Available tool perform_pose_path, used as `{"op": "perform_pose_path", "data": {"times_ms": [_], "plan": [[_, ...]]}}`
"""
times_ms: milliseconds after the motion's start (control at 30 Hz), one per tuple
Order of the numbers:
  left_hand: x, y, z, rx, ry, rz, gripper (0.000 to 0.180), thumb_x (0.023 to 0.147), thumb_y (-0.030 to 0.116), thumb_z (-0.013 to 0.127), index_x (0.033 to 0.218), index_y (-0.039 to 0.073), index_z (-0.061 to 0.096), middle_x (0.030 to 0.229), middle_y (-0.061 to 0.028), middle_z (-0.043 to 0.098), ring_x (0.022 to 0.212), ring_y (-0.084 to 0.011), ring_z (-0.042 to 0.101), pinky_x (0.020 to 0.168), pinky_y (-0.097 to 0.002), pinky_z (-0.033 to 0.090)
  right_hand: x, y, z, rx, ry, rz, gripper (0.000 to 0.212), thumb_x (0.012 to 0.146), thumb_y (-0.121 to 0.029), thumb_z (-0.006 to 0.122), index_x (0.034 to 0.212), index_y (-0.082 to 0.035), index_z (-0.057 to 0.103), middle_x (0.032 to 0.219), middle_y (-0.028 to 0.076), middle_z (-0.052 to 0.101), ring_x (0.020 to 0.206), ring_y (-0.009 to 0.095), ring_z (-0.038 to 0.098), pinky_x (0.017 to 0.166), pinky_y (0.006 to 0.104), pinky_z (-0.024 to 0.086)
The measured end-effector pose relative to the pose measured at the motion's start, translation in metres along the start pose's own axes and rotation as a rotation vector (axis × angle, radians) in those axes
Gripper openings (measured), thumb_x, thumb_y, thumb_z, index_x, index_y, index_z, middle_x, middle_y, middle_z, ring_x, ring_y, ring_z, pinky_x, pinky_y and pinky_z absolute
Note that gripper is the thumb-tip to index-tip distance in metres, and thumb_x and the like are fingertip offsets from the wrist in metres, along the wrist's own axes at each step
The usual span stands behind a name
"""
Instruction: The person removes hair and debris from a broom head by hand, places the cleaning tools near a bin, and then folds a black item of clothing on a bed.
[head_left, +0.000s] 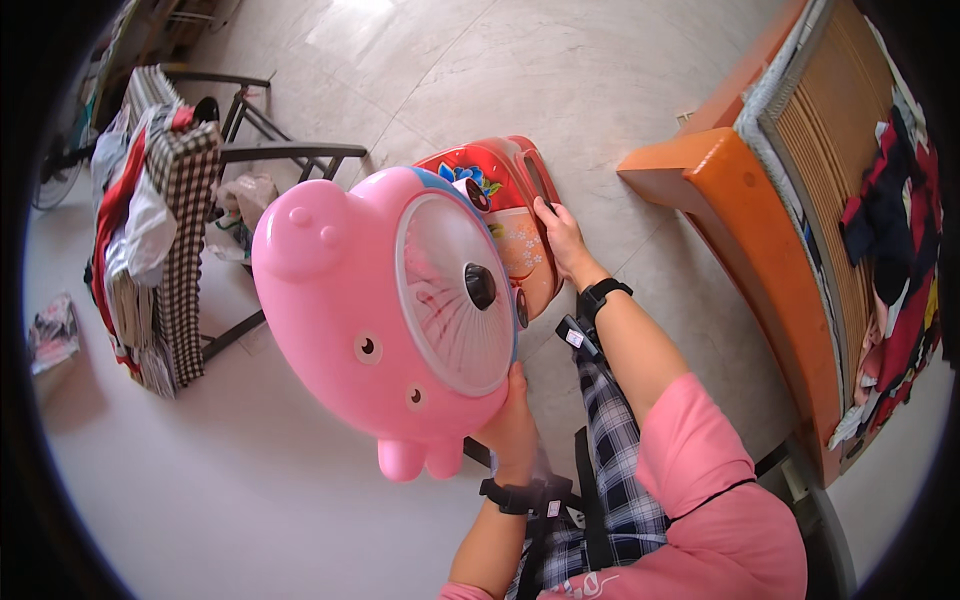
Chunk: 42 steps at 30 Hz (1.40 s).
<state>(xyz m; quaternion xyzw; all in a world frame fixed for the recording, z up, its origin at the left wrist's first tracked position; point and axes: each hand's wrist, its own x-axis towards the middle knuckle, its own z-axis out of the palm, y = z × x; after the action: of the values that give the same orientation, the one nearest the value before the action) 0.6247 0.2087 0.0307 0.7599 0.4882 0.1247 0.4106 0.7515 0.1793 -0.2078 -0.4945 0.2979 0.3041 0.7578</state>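
A large pink plastic pig-shaped toy point(325, 270), with a snout, eyes, two ears and a round clear panel point(455, 300) with a black centre knob, is held up in front of me. My left hand point(505, 425) grips its lower edge near the ears; most of the fingers are hidden. Behind and to the right of the toy is a red and orange plastic piece point(525, 240) printed with flowers. My right hand point(565, 235) is closed on its right rim, beside a slot. Partly hidden by the toy, it touches or nearly touches the toy's far side; I cannot tell which.
A dark-legged table with a checked cloth point(185, 230) stands at the left, loaded with cloths and bags. At the right is an orange wooden bed frame point(720, 190) with a mat and a heap of clothes point(900, 250). Grey tiled floor point(420, 60) spreads beyond my hands.
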Motion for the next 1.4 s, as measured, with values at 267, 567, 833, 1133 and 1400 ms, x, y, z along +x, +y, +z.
{"op": "perform_pose_path", "data": {"times_ms": [267, 567, 833, 1133, 1400], "plan": [[-0.047, 0.028, 0.066, 0.063, -0.148, -0.012, 0.019, 0.074, 0.003, 0.070, 0.087, -0.006, 0.060, 0.083, -0.0084, 0.062, 0.071, -0.0182, 0.055, 0.067, -0.0326, 0.045, 0.005, -0.060, -0.086, 0.097, 0.080, -0.015, 0.047, 0.087, -0.039, 0.055, 0.112, 0.001, 0.052, 0.102, 0.008, 0.057, 0.093, 0.013, 0.050, 0.083, 0.0258, 0.039], [-0.084, 0.017, 0.094, 0.301, -0.154, 0.166, 0.014, 0.074, 0.001, 0.069, 0.081, -0.004, 0.057, 0.072, -0.0028, 0.058, 0.062, -0.0129, 0.051, 0.056, -0.0271, 0.043, -0.004, -0.065, -0.141, -0.169, 0.283, -0.171, 0.042, 0.091, -0.033, 0.042, 0.116, 0.000, 0.051, 0.117, 0.012, 0.055, 0.112, 0.025, 0.047, 0.096, 0.0311, 0.033], [-0.102, 0.034, 0.102, 0.118, -0.163, 0.147, 0.011, 0.074, 0.000, 0.068, 0.078, -0.004, 0.059, 0.074, -0.0046, 0.060, 0.063, -0.0150, 0.053, 0.059, -0.0292, 0.044, -0.020, -0.074, -0.154, -0.082, 0.272, -0.130, 0.045, 0.091, -0.035, 0.041, 0.119, 0.000, 0.050, 0.123, 0.015, 0.051, 0.118, 0.025, 0.043, 0.098, 0.0304, 0.030], [-0.101, 0.038, 0.105, 0.020, -0.156, 0.068, 0.012, 0.073, 0.002, 0.070, 0.076, -0.003, 0.060, 0.074, -0.0043, 0.061, 0.065, -0.0146, 0.054, 0.061, -0.0293, 0.044, -0.084, -0.062, -0.177, -0.278, 0.319, -0.354, 0.038, 0.093, -0.025, 0.041, 0.124, -0.003, 0.048, 0.112, 0.018, 0.057, 0.108, 0.024, 0.052, 0.093, 0.0303, 0.037], [-0.101, 0.048, 0.108, -0.096, -0.170, 0.188, 0.018, 0.073, 0.003, 0.070, 0.084, -0.006, 0.058, 0.079, -0.0078, 0.060, 0.071, -0.0166, 0.054, 0.065, -0.0317, 0.045, -0.206, -0.098, -0.192, -0.266, 0.278, -0.278, 0.034, 0.095, -0.021, 0.039, 0.123, -0.005, 0.050, 0.070, -0.004, 0.041, 0.063, 0.004, 0.034, 0.059, 0.0179, 0.032]]}}
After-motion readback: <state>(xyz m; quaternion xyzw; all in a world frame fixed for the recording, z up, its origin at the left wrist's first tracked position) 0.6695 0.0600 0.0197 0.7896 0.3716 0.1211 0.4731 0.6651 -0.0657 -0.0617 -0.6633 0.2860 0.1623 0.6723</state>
